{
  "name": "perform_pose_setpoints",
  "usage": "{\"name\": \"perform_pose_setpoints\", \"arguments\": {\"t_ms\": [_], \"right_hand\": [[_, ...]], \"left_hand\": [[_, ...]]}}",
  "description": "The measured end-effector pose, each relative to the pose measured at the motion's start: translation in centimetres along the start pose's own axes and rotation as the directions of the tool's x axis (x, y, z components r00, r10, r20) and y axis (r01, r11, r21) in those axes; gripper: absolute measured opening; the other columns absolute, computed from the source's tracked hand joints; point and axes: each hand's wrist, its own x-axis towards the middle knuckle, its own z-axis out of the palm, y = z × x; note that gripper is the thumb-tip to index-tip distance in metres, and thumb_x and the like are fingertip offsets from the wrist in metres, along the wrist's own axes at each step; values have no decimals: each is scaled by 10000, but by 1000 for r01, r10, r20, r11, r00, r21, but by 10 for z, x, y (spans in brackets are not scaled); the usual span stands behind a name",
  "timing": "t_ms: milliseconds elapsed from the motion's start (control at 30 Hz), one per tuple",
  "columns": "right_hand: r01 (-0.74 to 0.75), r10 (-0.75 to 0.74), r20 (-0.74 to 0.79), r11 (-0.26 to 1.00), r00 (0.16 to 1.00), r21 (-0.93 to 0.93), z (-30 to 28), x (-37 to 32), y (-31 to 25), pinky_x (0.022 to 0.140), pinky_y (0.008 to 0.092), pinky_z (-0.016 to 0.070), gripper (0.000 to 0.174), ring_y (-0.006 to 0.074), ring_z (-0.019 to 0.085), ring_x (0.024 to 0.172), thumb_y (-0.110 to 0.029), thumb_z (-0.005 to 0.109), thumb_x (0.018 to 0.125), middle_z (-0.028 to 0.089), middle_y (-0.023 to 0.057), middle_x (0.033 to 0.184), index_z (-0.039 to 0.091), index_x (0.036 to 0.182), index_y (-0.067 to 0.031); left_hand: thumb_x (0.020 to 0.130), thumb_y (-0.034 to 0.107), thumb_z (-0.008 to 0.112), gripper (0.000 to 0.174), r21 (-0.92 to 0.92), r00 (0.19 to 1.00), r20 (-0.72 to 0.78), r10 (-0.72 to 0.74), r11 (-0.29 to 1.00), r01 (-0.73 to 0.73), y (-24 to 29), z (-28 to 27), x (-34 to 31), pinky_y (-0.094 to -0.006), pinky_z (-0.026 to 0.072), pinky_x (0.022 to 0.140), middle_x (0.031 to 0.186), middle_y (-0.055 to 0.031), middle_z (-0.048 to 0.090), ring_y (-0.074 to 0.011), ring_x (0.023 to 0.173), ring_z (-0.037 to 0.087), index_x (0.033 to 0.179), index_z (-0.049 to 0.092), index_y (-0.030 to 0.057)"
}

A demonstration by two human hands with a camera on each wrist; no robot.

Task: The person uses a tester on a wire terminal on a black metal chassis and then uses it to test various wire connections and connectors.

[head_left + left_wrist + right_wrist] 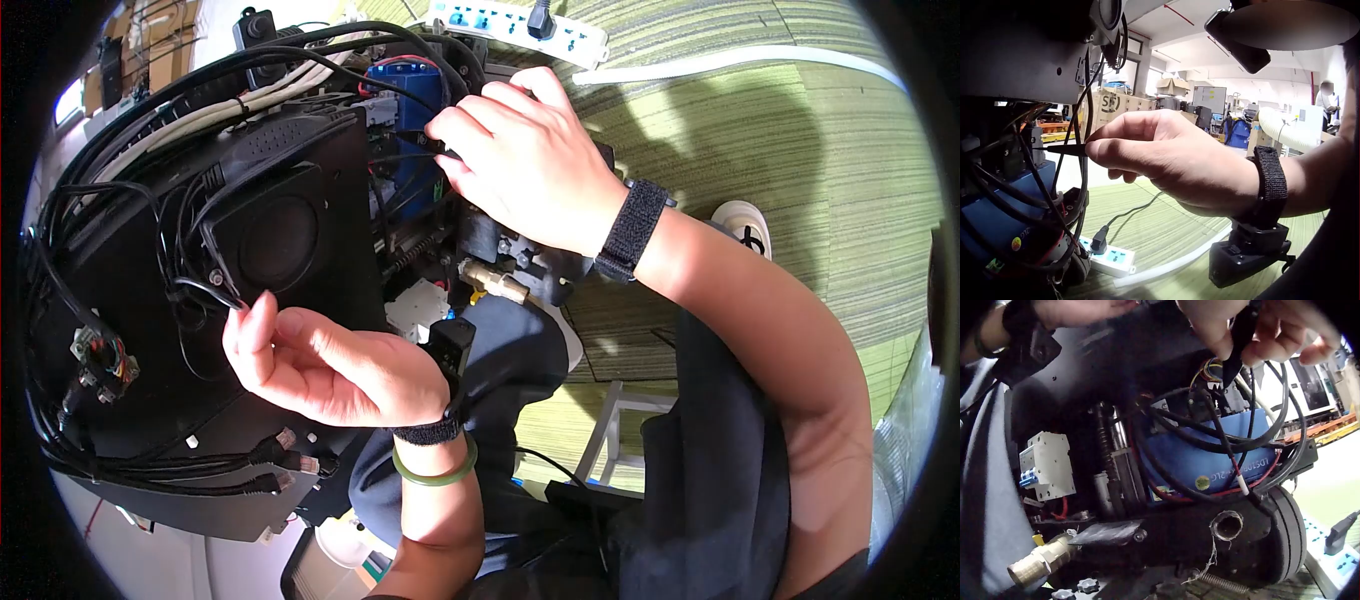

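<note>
My right hand (530,165) pinches a slim black tool (1067,150) by its handle. In the left wrist view its thin tip points at a dark connector (1034,142) above the blue driver box (997,215); whether they touch is unclear. The right wrist view has this hand (1260,331) at the top, above the blue box (1210,462) and its looped black cables. Lower left, my left hand (340,365) has curled fingers, with a thin black cable (208,290) running to its fingertips beside the round speaker-like part (278,240) on the black panel.
Network cables with clear plugs (285,465) and an open connector (104,362) hang over the panel. A white breaker (1047,465) and brass fitting (1041,561) sit inside the machine. Behind it, a power strip (500,28) and white hose (740,58) lie on green carpet.
</note>
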Motion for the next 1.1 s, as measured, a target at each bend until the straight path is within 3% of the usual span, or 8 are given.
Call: {"name": "perform_pose_setpoints", "arguments": {"t_ms": [333, 733, 900, 1100], "right_hand": [[-4, 4, 0, 1000, 1000, 5, 1, -1, -1, 795, 353, 368, 76, 180, 556, 761, -138, 538, 759, 539, 14, 711, 530, 815, -88], [-3, 3, 46, 1000, 999, -10, 6, -2, -1, 779, 339, 376, 83, 179, 556, 784, -135, 512, 782, 538, 21, 743, 529, 850, -90], [-33, 31, 105, 999, 994, 15, 3, -2, 0, 730, 340, 390, 94, 195, 557, 789, -145, 541, 768, 539, 33, 743, 514, 840, -91], [-80, 66, 150, 993, 987, 87, 2, -1, -1, 758, 366, 410, 137, 227, 563, 819, -152, 581, 743, 557, 57, 770, 514, 847, -94]], "left_hand": [[874, -45, 391, 310, -72, 998, -29, -62, 996, 60, 1, 2, 0, -262, 335, 924, 1225, -129, 455, -182, 1091, 459, 1178, 453, -37], [885, -49, 400, 260, -64, 999, -37, -11, 998, 9, -5, 1, -2, -253, 342, 895, 1153, -108, 492, -154, 1025, 472, 1117, 511, -9], [890, -46, 404, 237, -70, 999, -40, -11, 998, 8, -7, 0, -2, -252, 340, 895, 1137, -106, 497, -150, 1009, 474, 1090, 526, -12], [881, -59, 404, 240, -110, 998, -43, -40, 993, 35, -4, 0, -2, -253, 340, 897, 1126, -106, 501, -152, 1007, 476, 1081, 529, -15]]}}
